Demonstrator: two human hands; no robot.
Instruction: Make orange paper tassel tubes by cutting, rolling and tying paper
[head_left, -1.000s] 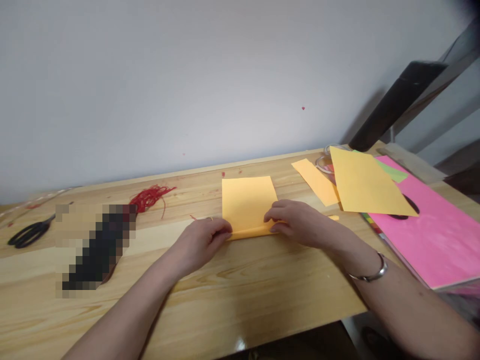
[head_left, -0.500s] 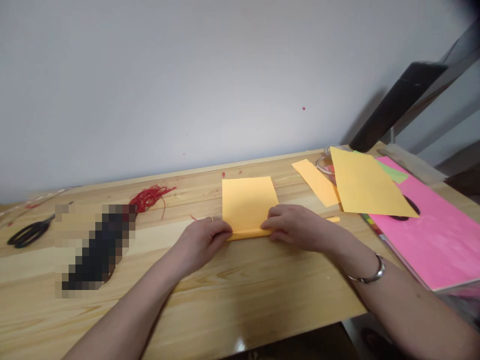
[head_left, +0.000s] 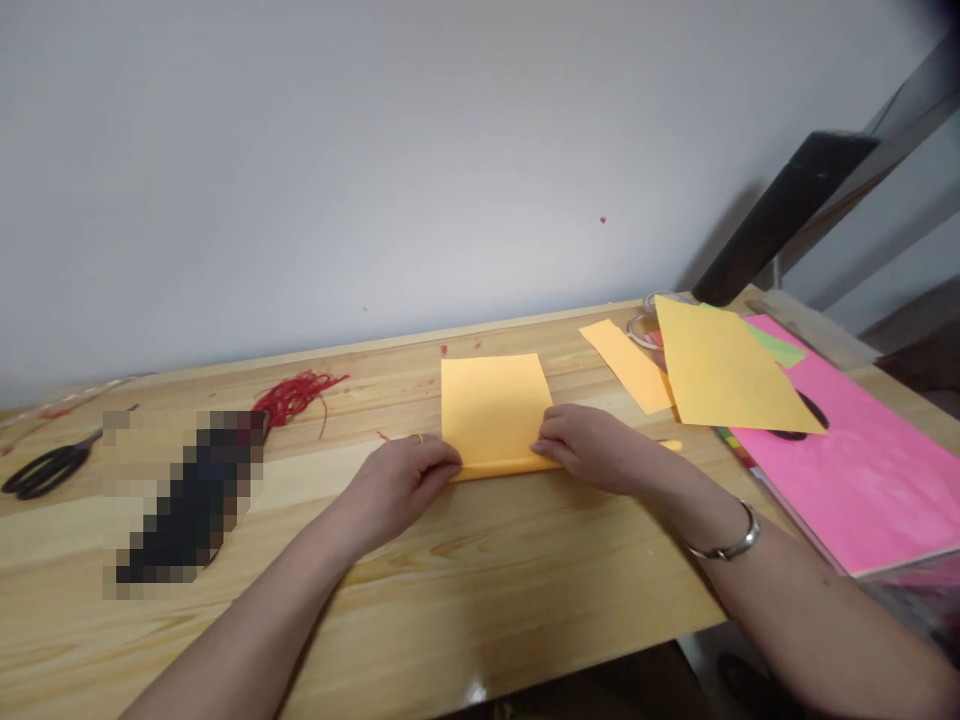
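A yellow-orange sheet of paper [head_left: 495, 405] lies on the wooden table, its near edge rolled into a narrow tube. At the left end of that roll, my left hand [head_left: 409, 480] pinches the paper between thumb and fingers. My right hand [head_left: 589, 445] is closed on the right end, with fingertips pressed at the rolled edge. A thin orange paper tube [head_left: 670, 445] pokes out behind my right wrist; most of it is hidden.
Black-handled scissors [head_left: 49, 470] and a tangle of red thread [head_left: 300, 397] lie to the left, near a pixelated dark object [head_left: 191, 500]. An orange paper strip [head_left: 626, 365], a larger yellow sheet [head_left: 731, 365] and pink paper [head_left: 870, 470] lie at right. A wall [head_left: 390, 170] rises behind the table.
My right hand has shifted slightly along the rolled edge, its fingers now more curled. My left hand keeps its pinch. The whole view has moved a little.
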